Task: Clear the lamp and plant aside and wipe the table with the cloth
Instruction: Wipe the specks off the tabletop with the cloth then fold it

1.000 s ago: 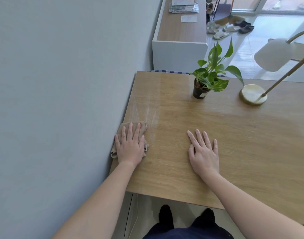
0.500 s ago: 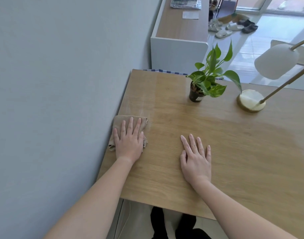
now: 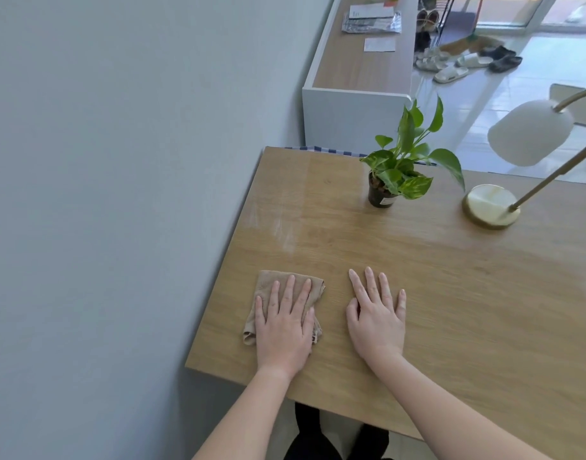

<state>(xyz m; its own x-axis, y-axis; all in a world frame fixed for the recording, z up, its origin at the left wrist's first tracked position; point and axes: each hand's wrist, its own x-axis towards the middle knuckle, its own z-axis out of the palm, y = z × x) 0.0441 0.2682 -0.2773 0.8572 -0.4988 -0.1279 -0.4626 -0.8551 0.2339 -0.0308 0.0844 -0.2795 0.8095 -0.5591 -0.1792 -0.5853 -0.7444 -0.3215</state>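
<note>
A folded beige cloth lies on the wooden table near its front left corner. My left hand presses flat on the cloth with fingers spread. My right hand rests flat on the bare wood just right of it, holding nothing. A small green plant in a dark pot stands at the far side of the table. Right of the plant stands the lamp, with a round brass base, a slanted brass stem and a white shade. Pale wipe streaks show on the wood beyond the cloth.
A grey wall runs along the table's left edge. Beyond the table stands a white cabinet with a wooden top carrying papers. Several shoes and slippers lie on the tiled floor. My legs show under the near edge.
My left hand has slid the cloth back toward the near edge and a little away from the wall. My right hand now lies closer to the left one. Plant and lamp have not moved.
</note>
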